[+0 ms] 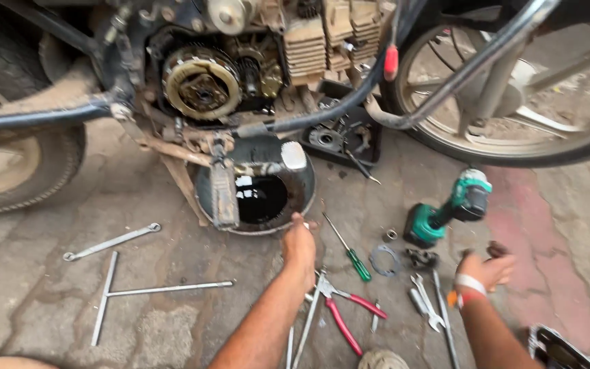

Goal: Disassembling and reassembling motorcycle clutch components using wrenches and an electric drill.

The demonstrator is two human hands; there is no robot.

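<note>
A drain pan is sitting on the ground under the motorcycle engine, with the left hand touching its near rim. A T-handle wrench is lying to the left. Pliers and a screwdriver are lying between the hands, a cordless driver standing beyond the right hand.

There are no packages, no signs and no screens in this view. I also cannot see any clear label: the tools on the ground and the motorcycle parts show only bare metal, plastic and dirt, and any small sticker would be too blurred to make out.
</note>
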